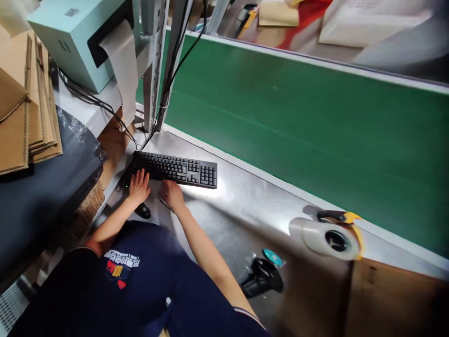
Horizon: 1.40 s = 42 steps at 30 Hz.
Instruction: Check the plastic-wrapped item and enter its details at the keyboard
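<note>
Keyboard (206, 175) lies flat on the desk (238, 192), near the long green belt (298, 126). The brown box (396, 304) is partly cut off, and I cannot tell what is in it. The pale blue box (75, 47) has a white strip (122, 65) coming out. The left hand (139, 187) is open at the keyboard's left end; soft finger taps should suit the small keys. The right hand (171, 194) is curled near the front edge; I cannot tell if it grips anything. The black mouse (143, 211) sits near the left wrist, so small moves seem safer
</note>
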Each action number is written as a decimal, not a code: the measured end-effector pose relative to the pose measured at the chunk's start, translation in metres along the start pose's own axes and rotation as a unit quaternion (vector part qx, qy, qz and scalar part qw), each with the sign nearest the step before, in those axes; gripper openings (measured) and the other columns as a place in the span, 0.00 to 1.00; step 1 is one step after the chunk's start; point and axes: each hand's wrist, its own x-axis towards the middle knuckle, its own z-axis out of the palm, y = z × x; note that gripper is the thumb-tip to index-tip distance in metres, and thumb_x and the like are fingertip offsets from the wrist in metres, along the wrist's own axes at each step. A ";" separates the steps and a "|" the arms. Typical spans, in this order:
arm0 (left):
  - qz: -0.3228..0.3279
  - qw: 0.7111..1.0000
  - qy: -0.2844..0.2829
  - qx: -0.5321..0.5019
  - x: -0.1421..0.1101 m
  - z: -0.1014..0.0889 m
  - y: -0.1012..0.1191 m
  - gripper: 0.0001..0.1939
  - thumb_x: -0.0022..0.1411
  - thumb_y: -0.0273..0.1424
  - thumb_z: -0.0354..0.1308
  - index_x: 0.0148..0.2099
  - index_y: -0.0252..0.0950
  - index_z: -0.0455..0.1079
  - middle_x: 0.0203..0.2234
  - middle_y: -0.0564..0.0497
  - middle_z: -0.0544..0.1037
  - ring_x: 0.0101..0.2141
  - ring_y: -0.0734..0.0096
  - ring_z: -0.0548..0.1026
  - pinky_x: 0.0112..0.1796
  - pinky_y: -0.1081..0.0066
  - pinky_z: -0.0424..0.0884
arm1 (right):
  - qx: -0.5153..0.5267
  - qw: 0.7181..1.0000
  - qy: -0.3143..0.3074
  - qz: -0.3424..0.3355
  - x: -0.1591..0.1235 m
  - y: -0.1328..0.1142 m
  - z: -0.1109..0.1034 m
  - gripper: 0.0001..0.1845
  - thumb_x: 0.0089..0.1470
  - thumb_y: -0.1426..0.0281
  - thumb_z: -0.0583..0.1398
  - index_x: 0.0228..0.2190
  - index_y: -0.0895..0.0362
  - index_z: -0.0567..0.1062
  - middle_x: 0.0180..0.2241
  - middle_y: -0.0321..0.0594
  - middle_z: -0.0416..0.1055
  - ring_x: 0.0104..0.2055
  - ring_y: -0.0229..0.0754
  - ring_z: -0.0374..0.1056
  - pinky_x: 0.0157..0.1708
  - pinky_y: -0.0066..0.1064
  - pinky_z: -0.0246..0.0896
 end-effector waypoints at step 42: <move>-0.134 0.988 0.073 0.000 0.029 -0.002 -0.039 0.30 0.73 0.28 0.54 0.75 0.37 0.67 0.64 0.33 0.73 0.61 0.42 0.72 0.58 0.48 0.73 | -0.006 0.994 -0.076 -0.083 0.109 -0.066 0.013 0.23 0.61 0.76 0.61 0.57 0.62 0.74 0.71 0.55 0.67 0.71 0.56 0.60 0.71 0.50 0.58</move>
